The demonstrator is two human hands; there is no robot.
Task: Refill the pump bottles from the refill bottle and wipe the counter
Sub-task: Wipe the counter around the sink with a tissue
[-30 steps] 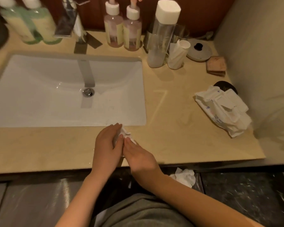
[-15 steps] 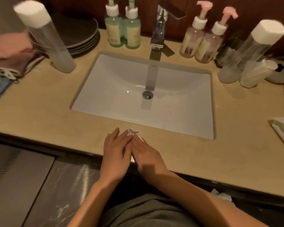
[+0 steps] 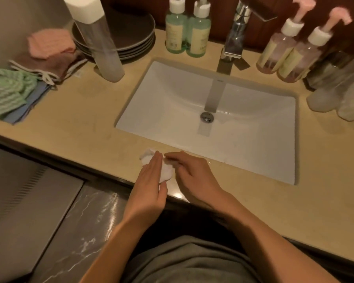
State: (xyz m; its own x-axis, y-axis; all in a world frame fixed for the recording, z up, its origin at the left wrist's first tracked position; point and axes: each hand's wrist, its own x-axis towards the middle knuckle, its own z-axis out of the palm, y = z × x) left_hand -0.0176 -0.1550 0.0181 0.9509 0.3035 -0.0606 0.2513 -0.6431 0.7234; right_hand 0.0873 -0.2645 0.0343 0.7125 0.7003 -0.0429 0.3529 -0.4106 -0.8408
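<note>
A crumpled white tissue [image 3: 165, 172] lies on the beige counter [image 3: 80, 127] in front of the sink [image 3: 253, 144]. My left hand [image 3: 150, 184] lies flat with its fingers on the tissue's left part. My right hand [image 3: 192, 176] pinches the tissue's right edge with curled fingers. Two green pump bottles [image 3: 187, 31] stand behind the sink at the left of the tap [image 3: 236, 31]. Two pink pump bottles [image 3: 294, 50] stand at its right. A tall clear bottle with a white cap [image 3: 99, 41] stands at the back left, another clear bottle [image 3: 335, 86] at the far right.
A stack of dark plates [image 3: 131, 35] sits behind the left clear bottle. Folded cloths, pink [image 3: 49, 43], brown, green-striped [image 3: 6, 92] and blue, lie on the counter's left end. The counter's front edge runs just under my wrists, with dark floor below.
The view has swung to the left along the counter. Both hands with the tissue have slid left along the front edge of the sink; my right hand's fingers have curled on the tissue.
</note>
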